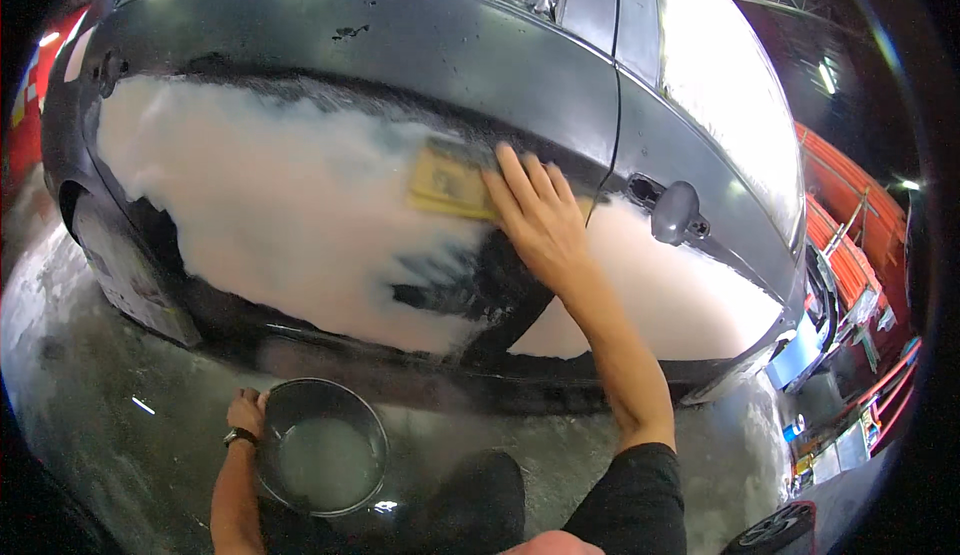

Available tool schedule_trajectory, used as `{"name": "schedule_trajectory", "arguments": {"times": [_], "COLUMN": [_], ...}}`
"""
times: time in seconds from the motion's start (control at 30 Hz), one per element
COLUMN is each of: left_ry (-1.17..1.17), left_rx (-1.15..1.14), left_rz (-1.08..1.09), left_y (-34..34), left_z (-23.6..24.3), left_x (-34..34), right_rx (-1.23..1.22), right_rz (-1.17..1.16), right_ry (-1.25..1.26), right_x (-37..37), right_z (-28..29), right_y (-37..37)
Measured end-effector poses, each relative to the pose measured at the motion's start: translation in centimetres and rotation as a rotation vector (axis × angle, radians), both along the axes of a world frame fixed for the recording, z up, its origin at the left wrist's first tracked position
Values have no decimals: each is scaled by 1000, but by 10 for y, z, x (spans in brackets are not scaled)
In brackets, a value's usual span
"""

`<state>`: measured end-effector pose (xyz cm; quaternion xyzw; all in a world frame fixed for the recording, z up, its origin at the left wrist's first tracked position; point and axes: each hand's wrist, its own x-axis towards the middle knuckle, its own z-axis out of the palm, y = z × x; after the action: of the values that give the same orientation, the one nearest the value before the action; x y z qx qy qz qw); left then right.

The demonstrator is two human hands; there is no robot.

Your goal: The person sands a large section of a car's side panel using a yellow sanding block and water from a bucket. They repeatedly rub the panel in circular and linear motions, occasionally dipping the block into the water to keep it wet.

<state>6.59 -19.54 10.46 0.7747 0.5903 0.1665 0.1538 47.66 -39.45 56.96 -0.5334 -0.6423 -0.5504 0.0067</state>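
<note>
My right hand point(540, 200) presses a yellow strip of sandpaper point(445, 183) flat against the side of a dark car point(450, 65). The fingers lie over it, and most of the strip sticks out to their left. Whether a block sits under it I cannot tell. Pale pink filler point(260, 195) covers a wide patch of the door, with dark smudged edges. Low on the left, my left hand point(248, 410) is closed on the rim of a round black bucket point(375, 410) standing on the floor. Cloudy liquid point(325, 460) fills part of the bucket.
A second filler patch point(650, 290) lies right of the door gap, below a dark door handle point(677, 213). Plastic film covers the windows. The floor point(150, 405) looks wet. At the far right are an orange-red corrugated panel point(850, 185) and a wheel point(775, 533).
</note>
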Motion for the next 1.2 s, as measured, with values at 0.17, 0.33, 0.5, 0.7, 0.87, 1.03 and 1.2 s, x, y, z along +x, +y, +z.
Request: {"name": "schedule_trajectory", "arguments": {"times": [0.17,0.33,0.5,0.7,0.87,1.03,1.2], "left_ry": [-77,7,-42,-23,-36,-50,-84], "left_rx": [-32,46,-1,-38,-7,7,2], "left_rz": [-15,20,1,-6,-26,-19,-6], "left_y": [3,11,-2,-2,-2,-3,-11], "left_z": [1,-23,11,6,4,7,12], "left_x": [4,-4,4,3,1,6,0], "right_rx": [-93,-58,12,28,-56,61,47], "right_rz": [-104,-115,-126,44,61,96,110], "right_ry": [59,92,53,-55,-36,-58,-47], "right_x": [43,40,41,-15,2,-29,-22], "right_z": [-64,-70,-50,14,-33,6,-9], "right_y": [-69,-69,-63,22,-13,43,36]}}
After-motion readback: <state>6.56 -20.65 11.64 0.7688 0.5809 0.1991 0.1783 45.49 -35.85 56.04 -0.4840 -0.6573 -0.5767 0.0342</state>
